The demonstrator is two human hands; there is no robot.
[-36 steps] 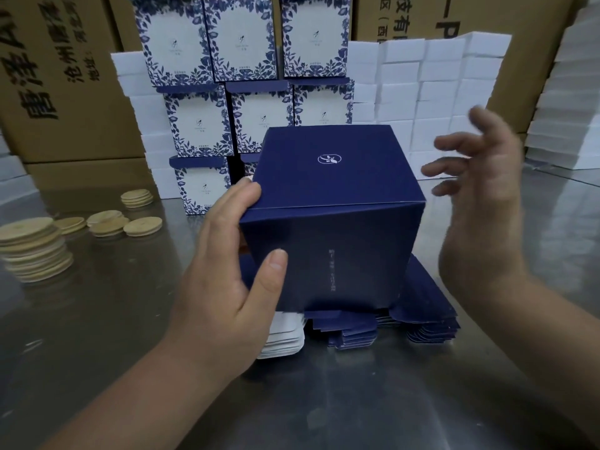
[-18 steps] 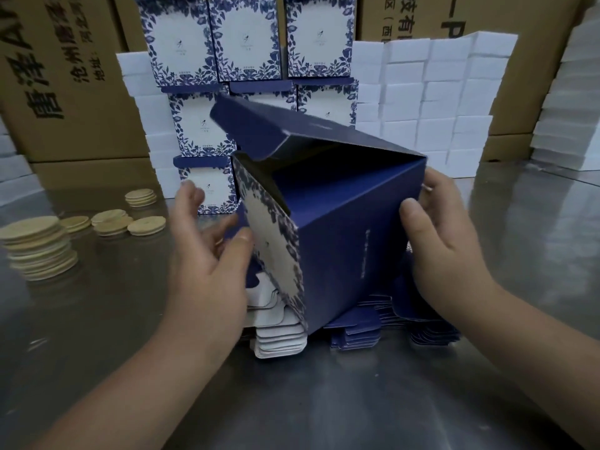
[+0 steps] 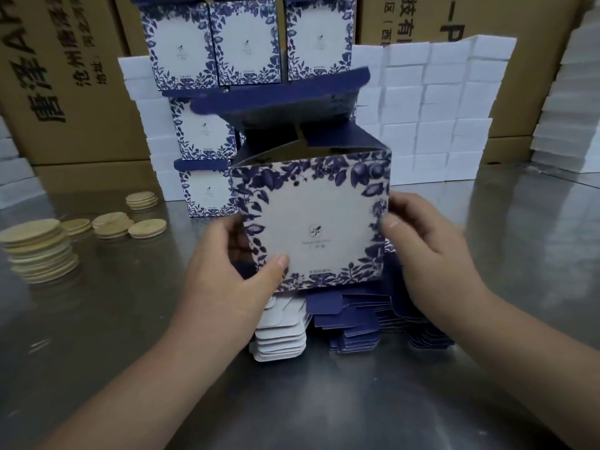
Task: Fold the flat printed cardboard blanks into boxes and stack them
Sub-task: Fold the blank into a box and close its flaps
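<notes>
2 forearms reach in over the steel worktop [image 3: 97, 319], and both of your hands close on 1 box [image 3: 319, 222]. Your left hand [image 3: 227, 277] grips its lower left corner: the thumb presses flat on the printed front, and the other fingers curl round behind the left wall, out of sight. Your right hand [image 3: 428, 254] grips the right edge a little higher, thumb tip on the front corner, fingers wrapped onto the right wall. The box stands upright with its printed face toward you, over the pile of flat blanks [image 3: 352, 323] that lies on the worktop directly under it. Whether its base touches the pile, you cannot tell.

As I judge it, the next move turns on the open top. The lid flap [image 3: 279, 99] stands up and over the mouth, above and beyond your fingers. It appears hinged on the far wall, with its long edge running left to right. Neither hand touches it. Your right hand sits nearer to it, so it looks the likelier to reach up, bring the flap down toward you and tuck it in while the left steadies the box.

Straight behind, the stack of finished boxes [image 3: 246, 43] rises in 3 visible tiers, near the box but apart from it. Wooden discs [image 3: 39, 248] lie well off to your left.
</notes>
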